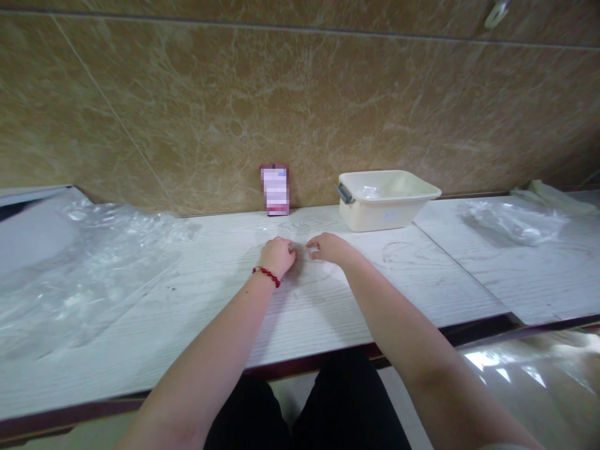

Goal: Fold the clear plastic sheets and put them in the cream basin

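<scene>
Close together over the middle of the white wood-grain tabletop (pixel 210 300) are both hands. My left hand (pixel 277 256), with a red bead bracelet (pixel 267 275) at its wrist, is closed, thumb against bent fingers. A small greyish bit shows at its fingertips, too small to name. Just right of it, my right hand (pixel 330 249) has curved fingers, with a small gap between thumb and forefinger. Nothing I can make out sits in that gap. Faint clear, shiny patches lie on the table around the hands; what they are is unclear.
A phone (pixel 275 190) with a blurred screen leans on the brown marbled wall (pixel 300 100). Right of it stands a cream plastic bin (pixel 375 215) with a grey handle clip. Clear plastic bags (pixel 94 269) spread over the left side; another crumpled clear bag (pixel 520 222) lies far right.
</scene>
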Available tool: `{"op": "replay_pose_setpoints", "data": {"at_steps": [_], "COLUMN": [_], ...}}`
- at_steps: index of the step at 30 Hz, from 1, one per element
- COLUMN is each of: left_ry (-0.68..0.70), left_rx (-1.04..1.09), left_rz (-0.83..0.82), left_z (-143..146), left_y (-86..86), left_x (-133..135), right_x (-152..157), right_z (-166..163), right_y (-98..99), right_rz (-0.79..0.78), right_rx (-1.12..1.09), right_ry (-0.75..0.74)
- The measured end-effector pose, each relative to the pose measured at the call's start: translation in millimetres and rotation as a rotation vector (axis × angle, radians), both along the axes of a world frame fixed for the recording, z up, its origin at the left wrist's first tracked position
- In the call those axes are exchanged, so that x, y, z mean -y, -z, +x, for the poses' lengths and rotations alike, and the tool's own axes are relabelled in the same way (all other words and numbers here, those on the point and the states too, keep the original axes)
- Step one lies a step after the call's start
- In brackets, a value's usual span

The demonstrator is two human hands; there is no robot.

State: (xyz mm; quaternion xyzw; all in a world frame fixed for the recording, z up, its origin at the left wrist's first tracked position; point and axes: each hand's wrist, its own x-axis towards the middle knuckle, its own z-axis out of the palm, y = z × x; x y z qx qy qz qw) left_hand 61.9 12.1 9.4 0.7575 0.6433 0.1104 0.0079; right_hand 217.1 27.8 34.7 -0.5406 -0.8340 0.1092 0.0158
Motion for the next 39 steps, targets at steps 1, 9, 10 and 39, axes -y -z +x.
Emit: {"op": "replay_pose_setpoints", "data": {"at_steps": [1, 9, 10, 39], "left_ry": [-0.015, 0.204, 0.284, 0.256], "left_rx": [-0.017, -0.097, -0.11, -0.145], "left_rz": [0.0, 0.076, 0.035, -0.239], "left_z": [-0.4, 0.5, 0.8, -7.3], "left_y": [-1.1, -5.7, -4.8, -10.2], "left_x": [1.1, 9.5, 10.3, 22.4], "right_x": [-0.4, 1.5, 1.2, -1.4], "right_z": [1.0, 8.0, 8.6, 8.5], "right_y": [0.3, -5.8, -5.9, -1.0], "right_rz": [0.0, -0.029, -0.029, -0.048], "right_rx": [-0.001, 0.021, 0.026, -0.026], "right_ry": [-0.011, -0.074, -0.088, -0.034]}}
